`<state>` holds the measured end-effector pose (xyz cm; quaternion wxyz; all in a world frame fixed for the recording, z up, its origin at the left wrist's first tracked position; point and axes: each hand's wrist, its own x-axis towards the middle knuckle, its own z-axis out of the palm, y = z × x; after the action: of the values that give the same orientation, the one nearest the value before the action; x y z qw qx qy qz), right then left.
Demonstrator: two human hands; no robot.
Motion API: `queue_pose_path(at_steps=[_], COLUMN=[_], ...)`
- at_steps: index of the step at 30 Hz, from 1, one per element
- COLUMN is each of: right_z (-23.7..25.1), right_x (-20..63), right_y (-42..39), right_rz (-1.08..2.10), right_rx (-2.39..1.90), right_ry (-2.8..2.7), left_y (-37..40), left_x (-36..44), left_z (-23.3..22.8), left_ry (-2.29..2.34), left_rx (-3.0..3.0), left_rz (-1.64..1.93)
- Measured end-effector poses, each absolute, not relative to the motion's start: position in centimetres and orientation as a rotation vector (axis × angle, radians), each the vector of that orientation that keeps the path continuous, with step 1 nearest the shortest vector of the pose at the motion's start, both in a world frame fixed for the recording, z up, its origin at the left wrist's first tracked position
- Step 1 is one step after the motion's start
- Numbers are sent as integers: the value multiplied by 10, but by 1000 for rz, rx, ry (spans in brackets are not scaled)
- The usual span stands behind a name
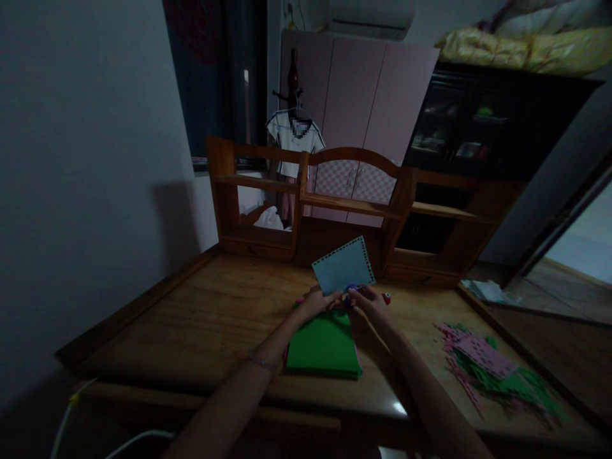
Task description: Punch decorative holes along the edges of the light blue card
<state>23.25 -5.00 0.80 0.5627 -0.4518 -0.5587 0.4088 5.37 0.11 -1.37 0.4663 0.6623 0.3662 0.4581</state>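
My left hand (321, 302) is closed on the lower left part of a light blue sheet (342, 264), which is tilted up above the desk. Rows of small dark marks, like punched holes, run along the sheet's top and right edges. My right hand (367, 299) is closed around a small purple tool (351, 293) at the sheet's lower edge; its exact kind is hard to make out in the dim light. Just below both hands lies a stack of green sheets (322, 344) with some pink showing at its sides. A small red thing (386, 298) shows beside my right hand.
On the right of the wooden desk (191, 319) lies a heap of pink and green cut strips (497, 370). A wooden shelf unit (354, 205) stands along the desk's back edge. A raised wooden rim borders the left side, and white cables (67, 417) hang at the lower left.
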Motion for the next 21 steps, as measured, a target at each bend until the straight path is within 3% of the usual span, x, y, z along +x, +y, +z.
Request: queue_pose_path(at_steps=[21], right_z=[15], right_x=[228], right_y=[-56], right_rz=[977], right_rx=[-1118], right_ry=[-1340], left_y=[10], left_x=[53], left_z=[-25], left_ry=[860], left_rx=[1794], left_rz=[945])
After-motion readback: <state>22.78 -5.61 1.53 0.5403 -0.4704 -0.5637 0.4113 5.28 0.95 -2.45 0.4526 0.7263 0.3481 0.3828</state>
